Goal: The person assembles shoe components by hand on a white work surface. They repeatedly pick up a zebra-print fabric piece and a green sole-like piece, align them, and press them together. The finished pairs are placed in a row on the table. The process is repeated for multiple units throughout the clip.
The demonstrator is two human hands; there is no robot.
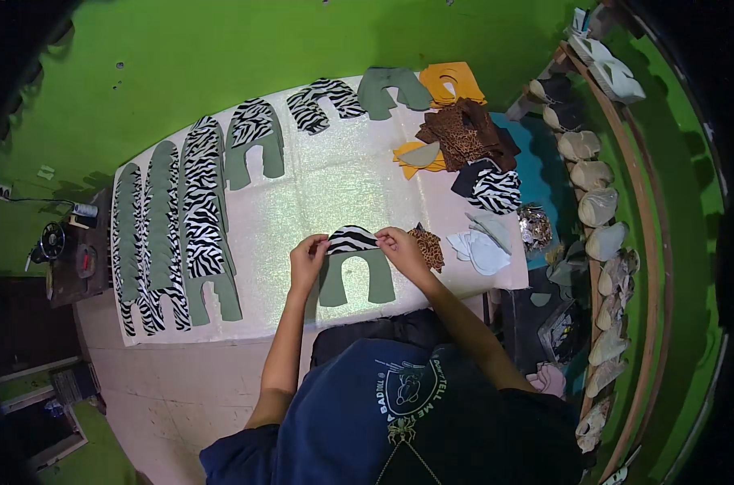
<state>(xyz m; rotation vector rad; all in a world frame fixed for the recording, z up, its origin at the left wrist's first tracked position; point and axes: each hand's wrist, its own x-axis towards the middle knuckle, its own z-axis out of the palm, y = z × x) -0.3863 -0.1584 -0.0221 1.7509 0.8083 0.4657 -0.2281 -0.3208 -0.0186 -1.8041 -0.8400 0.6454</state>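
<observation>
Both hands, left (307,257) and right (399,245), pinching zebra piece (352,239) onto green piece (356,279); risking crooked overlap through uneven pressing.

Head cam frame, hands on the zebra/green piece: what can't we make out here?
- Head view: whether the zebra piece is fixed to the green piece or just laid on; too small.
- Left hand and right hand fingertips: curled over the edge, grip hidden.
- Brown pile: pieces overlap, count unclear.
- Shelf items: bent and small at the rim.
- Lap: hidden by the blue shirt.
</observation>
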